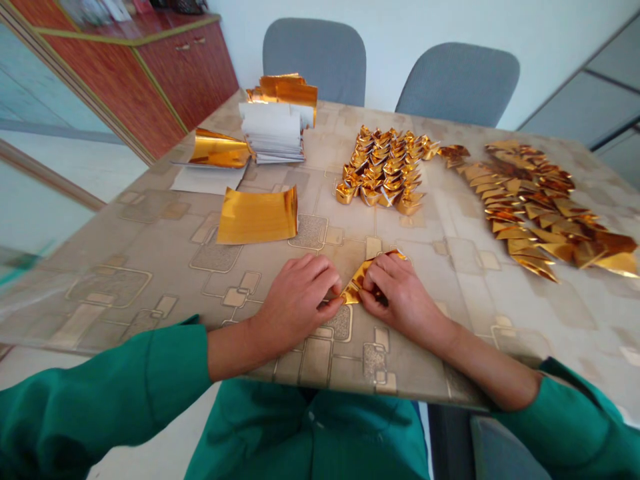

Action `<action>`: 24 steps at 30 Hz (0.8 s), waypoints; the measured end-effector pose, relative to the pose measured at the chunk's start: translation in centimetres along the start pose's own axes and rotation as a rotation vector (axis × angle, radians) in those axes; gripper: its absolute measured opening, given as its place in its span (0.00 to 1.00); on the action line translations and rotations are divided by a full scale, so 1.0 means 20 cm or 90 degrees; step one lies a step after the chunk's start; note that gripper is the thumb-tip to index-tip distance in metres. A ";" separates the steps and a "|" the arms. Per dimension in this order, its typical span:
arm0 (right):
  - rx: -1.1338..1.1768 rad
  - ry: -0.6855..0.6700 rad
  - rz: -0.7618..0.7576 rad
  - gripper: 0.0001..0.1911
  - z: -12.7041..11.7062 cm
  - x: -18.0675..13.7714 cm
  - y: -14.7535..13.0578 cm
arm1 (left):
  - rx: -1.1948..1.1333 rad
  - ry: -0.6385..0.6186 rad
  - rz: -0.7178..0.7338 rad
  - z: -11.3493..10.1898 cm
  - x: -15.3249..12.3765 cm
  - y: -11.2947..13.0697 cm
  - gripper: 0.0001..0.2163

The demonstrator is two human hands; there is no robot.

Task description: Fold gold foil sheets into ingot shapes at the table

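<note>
Near the table's front edge, a partly folded sheet of gold foil paper [356, 283] lies between my hands. The fingers of my left hand [306, 293] are closed, pinching its left corner. My right hand [397, 293] curls over its right side with the fingertips pressed together on it, hiding much of that part. Beyond my left hand rests a loose gold sheet [257, 215], its right edge curling up. Farther back are another curled gold sheet [219, 148] and a tall stack of paper [274, 133] with white backs and gold sheets on top.
Rows of finished-looking gold foil ingot shapes [385, 163] stand at the table's middle back. Overlapping folded gold pieces [535, 200] spread along the right. Two grey chairs [315, 60] face me across the patterned table [170, 280]. A red-brown cabinet [185, 73] stands back left.
</note>
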State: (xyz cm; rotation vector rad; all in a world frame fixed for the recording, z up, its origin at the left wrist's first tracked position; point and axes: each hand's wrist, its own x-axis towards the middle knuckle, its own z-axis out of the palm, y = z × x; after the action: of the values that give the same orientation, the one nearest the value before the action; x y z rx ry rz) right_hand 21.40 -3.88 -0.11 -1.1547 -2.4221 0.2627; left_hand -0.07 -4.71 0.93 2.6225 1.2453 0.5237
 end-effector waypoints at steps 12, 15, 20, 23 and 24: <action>-0.137 0.045 -0.153 0.06 -0.07 -0.11 -0.03 | 0.125 -0.005 0.281 0.00 -0.01 0.01 0.10; -0.196 0.035 -0.165 0.09 -0.09 -0.18 -0.06 | 0.151 0.010 0.294 0.00 -0.02 0.01 0.11; -0.210 0.030 -0.115 0.12 -0.10 -0.24 -0.05 | 0.158 0.005 0.298 -0.01 -0.05 0.00 0.12; -0.204 0.009 -0.110 0.13 -0.12 -0.26 -0.04 | 0.152 0.005 0.293 -0.01 -0.08 -0.02 0.13; -0.202 0.003 -0.110 0.14 -0.12 -0.26 -0.04 | 0.152 0.004 0.290 -0.02 -0.09 -0.03 0.14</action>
State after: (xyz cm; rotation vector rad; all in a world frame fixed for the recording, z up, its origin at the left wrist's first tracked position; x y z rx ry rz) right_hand 24.88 -8.38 0.66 -1.0592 -2.6041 -0.1842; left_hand -1.62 -5.80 0.64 3.1264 0.7433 0.4730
